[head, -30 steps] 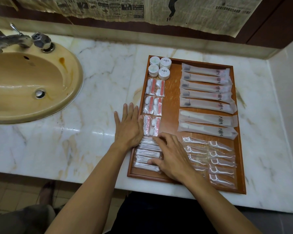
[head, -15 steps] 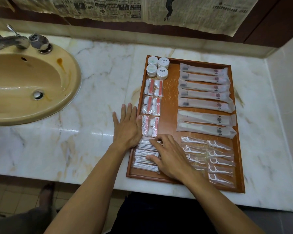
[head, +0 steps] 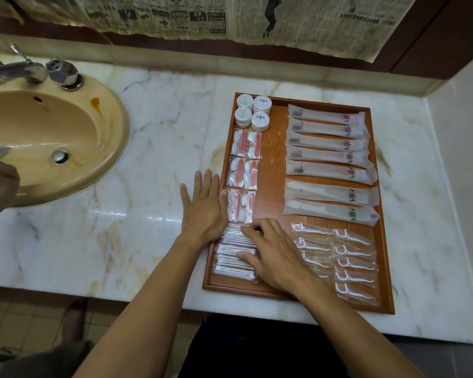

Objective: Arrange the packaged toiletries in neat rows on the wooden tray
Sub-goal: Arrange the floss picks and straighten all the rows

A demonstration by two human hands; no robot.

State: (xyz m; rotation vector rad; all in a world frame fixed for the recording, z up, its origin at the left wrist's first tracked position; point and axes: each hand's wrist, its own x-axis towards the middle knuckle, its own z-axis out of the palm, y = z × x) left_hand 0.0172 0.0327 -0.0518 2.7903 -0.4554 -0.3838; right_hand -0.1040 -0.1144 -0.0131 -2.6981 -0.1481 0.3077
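Your right hand [head: 273, 255] rests with curled fingers on the clear-wrapped white cotton-swab packets [head: 234, 253] in the brown wooden tray's [head: 271, 165] near-left corner; your left hand [head: 204, 208] lies spread flat beside its edge. You seem to be squaring this last stack: nudge packets parallel, gently.

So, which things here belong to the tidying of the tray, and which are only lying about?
Belong to the job:
wooden tray
cotton swab packets, under the right hand
left hand, flat beside the tray
round tubs
red-and-white packets
long sachets
floss picks

Just lying about:
sink
tap
newspaper
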